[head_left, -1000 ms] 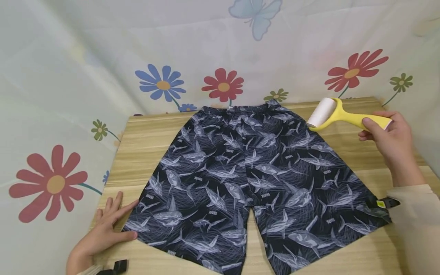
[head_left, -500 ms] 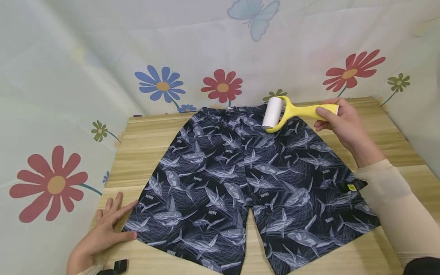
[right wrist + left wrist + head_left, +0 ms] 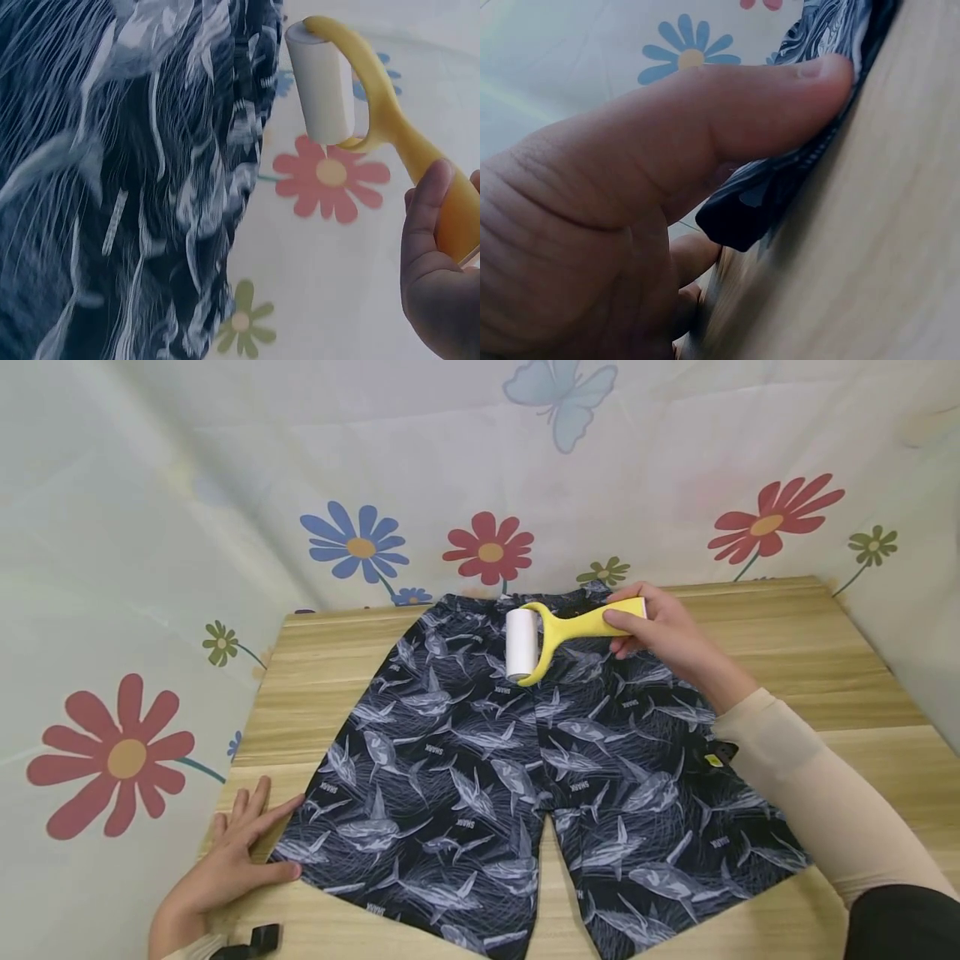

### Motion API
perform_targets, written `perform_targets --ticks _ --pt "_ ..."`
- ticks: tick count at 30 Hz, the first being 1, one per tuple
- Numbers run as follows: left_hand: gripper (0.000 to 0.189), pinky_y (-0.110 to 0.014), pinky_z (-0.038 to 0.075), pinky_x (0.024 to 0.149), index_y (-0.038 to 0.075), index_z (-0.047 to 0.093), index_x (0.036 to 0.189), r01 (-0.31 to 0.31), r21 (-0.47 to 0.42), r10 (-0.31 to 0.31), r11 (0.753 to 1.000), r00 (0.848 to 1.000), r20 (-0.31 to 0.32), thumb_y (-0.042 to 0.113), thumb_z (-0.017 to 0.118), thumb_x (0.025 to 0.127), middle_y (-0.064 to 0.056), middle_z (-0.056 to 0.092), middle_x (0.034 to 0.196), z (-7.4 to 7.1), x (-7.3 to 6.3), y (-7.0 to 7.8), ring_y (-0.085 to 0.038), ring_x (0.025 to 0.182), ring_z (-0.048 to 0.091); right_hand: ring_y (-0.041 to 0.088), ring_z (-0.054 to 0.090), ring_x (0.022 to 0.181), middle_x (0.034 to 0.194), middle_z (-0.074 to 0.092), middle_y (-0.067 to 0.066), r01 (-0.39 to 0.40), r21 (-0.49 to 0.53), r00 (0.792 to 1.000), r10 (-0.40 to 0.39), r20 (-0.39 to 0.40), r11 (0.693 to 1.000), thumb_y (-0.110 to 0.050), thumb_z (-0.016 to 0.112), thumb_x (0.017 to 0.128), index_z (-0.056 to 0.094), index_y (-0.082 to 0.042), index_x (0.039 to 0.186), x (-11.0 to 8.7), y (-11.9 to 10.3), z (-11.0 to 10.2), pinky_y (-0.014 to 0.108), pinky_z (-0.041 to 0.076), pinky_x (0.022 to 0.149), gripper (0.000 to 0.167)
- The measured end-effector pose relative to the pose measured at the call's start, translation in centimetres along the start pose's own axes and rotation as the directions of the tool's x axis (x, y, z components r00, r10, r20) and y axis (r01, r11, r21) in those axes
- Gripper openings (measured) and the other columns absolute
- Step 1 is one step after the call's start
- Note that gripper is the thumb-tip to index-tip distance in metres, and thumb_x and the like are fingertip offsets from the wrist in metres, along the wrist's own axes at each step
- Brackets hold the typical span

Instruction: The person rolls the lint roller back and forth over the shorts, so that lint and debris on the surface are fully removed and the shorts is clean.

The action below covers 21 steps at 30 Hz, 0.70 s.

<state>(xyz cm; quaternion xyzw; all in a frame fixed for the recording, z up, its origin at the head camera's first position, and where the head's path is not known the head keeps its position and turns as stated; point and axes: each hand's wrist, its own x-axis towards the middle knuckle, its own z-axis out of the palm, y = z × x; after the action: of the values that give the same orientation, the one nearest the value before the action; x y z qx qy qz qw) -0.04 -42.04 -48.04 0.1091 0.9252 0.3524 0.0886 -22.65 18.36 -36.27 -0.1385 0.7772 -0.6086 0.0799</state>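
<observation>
1. Seeing black-and-grey shark-print cloth shorts (image 3: 525,743) lying roughly flat on a pale wood-grain tabletop (image 3: 322,677); having the waistband (image 3: 468,604) at the far side, by a white flower-print cloth backdrop (image 3: 660,468), and both legs pointing to the person.
2. Holding a yellow-handled roller w/ white cylindrical head (image 3: 573,627) in the R hand (image 3: 663,628): gripping the handle near its end, laying thumb over the near side.
3. Hovering the head above upper-mid shorts, below the waistband, approx. at the centre seam; showing a gap betw. head & cloth in R wrist view, so prob. not touching.
4. Resting the L hand (image 3: 238,857) at the outer hem corner, L side: spreading fingers wide, laying thumb on cloth, not grasping anything AFAICT.
5. Judging the step: looking like lint-rolling, prob. betw. strokes, w/ L hand steadying the cloth.
6. Judging the next move: calling for lowering the head flat onto fabric, then rolling w/ light, even pressure; needing the hem anchored, else risking bunching.
7. Not making out any lint, nor whether the head is sticky.
</observation>
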Motion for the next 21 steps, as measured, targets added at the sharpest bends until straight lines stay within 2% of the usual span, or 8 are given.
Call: perform_targets --ticks 9,14,21 --pt "0.091 -0.068 -0.031 0.112 0.017 0.045 0.161 0.005 -0.007 -0.005 1.000 1.000 0.000 0.027 0.089 0.083 -0.031 -0.008 0.172 0.0 0.1 0.2 -0.058 0.152 -0.024 0.019 0.069 0.071 0.106 0.062 0.020 -0.045 0.012 0.993 0.044 0.108 0.999 -0.018 0.064 0.106 0.048 0.008 0.135 1.5 0.0 2.7 0.029 0.062 0.069 0.042" --pt "0.090 -0.071 -0.031 0.110 0.016 0.044 0.161 0.008 -0.002 -0.008 1.000 1.000 0.012 0.026 0.088 0.084 -0.032 -0.009 0.172 -0.1 -0.1 0.3 -0.060 0.151 -0.024 0.022 0.071 0.077 0.112 0.060 0.021 -0.054 0.029 0.984 0.048 0.174 0.998 -0.018 0.067 0.105 0.048 0.006 0.135 2.3 0.4 4.0 0.034 0.063 0.073 0.043" --pt "0.090 -0.069 -0.030 0.111 0.016 0.045 0.161 0.011 -0.006 -0.011 1.000 1.000 0.002 0.026 0.089 0.083 -0.032 -0.008 0.172 -0.2 -0.3 0.2 -0.059 0.152 -0.023 0.022 0.071 0.075 0.113 0.060 0.020 -0.089 0.064 0.981 0.077 0.176 0.994 -0.020 0.066 0.105 0.048 0.002 0.134 3.2 0.9 5.9 0.035 0.064 0.072 0.041"
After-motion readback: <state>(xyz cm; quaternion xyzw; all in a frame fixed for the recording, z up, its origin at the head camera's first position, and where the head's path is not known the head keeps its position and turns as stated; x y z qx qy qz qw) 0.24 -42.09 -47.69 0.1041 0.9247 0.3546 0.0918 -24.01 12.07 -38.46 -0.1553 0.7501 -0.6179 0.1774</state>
